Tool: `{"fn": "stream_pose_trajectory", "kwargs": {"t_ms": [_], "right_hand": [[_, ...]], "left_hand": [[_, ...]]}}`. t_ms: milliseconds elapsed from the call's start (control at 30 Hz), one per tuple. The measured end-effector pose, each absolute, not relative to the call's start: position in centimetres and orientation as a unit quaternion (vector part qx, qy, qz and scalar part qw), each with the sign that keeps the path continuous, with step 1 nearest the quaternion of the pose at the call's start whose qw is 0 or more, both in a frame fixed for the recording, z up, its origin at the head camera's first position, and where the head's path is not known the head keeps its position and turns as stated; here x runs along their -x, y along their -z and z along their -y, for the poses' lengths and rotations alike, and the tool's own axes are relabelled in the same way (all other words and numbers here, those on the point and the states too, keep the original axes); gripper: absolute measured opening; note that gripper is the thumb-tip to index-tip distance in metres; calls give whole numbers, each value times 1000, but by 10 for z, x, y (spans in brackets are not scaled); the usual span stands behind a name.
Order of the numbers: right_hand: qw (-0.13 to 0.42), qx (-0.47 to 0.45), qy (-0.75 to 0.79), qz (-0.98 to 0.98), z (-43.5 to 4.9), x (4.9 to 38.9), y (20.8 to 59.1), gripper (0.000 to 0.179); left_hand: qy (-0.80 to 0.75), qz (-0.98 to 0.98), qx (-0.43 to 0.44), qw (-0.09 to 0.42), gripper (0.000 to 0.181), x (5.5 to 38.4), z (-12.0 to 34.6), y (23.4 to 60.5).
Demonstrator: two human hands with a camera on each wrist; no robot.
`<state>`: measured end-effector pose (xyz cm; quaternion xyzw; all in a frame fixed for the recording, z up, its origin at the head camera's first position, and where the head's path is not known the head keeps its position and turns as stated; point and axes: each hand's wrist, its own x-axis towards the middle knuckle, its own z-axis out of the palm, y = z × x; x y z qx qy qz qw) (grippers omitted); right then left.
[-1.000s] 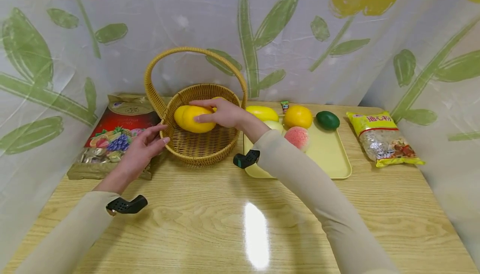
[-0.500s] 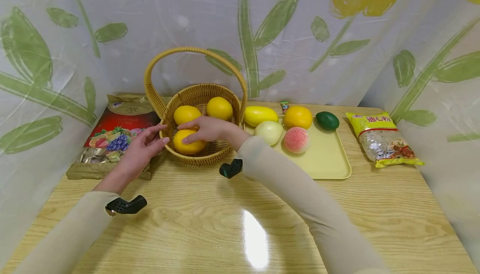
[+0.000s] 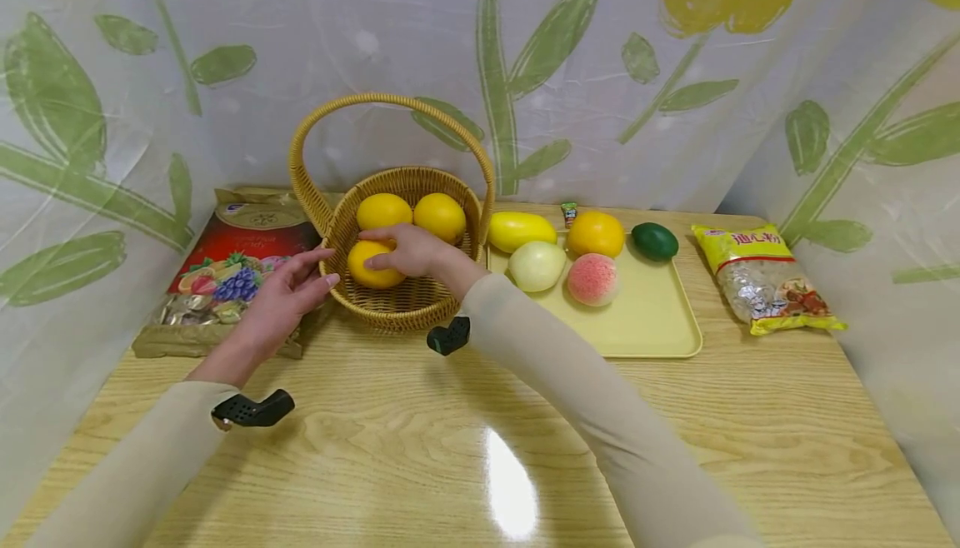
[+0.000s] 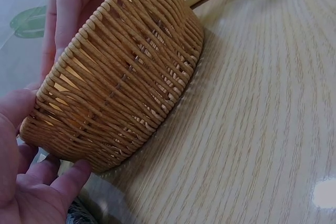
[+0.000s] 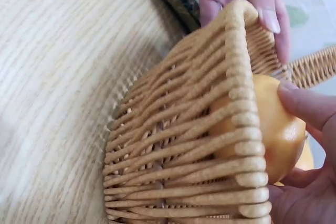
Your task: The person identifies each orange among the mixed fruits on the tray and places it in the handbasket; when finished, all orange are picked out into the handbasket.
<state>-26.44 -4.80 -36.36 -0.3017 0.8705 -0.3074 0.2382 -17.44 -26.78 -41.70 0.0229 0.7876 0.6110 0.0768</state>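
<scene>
On the near side, both sleeves reach over the counter [image 3: 375,448]. To the right, the peach [image 3: 593,279] and the pale round fruit [image 3: 536,266] lie in the tray [image 3: 645,319], in the same places as half a second ago. The left hand [image 3: 292,291] also stays at the left side of the basket [image 3: 405,320], with the thumb at the rim and other fingers bent against the outside wall.

The change is inside the basket. The right hand [image 3: 420,250] grips the near yellow fruit [image 3: 371,268] between thumb and fingers, and this fruit is now a little farther from the near wall. The left far fruit [image 3: 384,210] has moved farther and to the right, and is now just beside the right far fruit [image 3: 439,216], which has not moved. So the three fruits are closer together, and more woven bottom shows on the near side. I judge this as arranging. Farther in the tray, an orange [image 3: 596,235] remains.
</scene>
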Motion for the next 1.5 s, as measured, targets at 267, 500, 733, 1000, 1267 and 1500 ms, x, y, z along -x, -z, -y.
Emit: {"fn": "stream_pose_trajectory", "kwargs": {"t_ms": [267,500,733,1000,1267,1500], "right_hand": [[245,285,349,-859,51,268,364,53],[253,281,342,-860,52,267,362,53],[222,294,338,-866,53,264,364,50],[229,295,315,-872,49,259,359,52],[235,304,339,-859,39,255,359,51],[224,305,374,-847,13,243,351,54]], "left_hand": [[-611,-788,-24,79,65,175,267,415],[-610,-788,-17,82,65,175,267,414],[-615,-784,-22,86,65,174,268,414],[-605,-792,-19,83,66,174,269,415],[-612,-786,-19,84,65,175,269,417],[-617,-783,-22,79,64,175,268,416]]}}
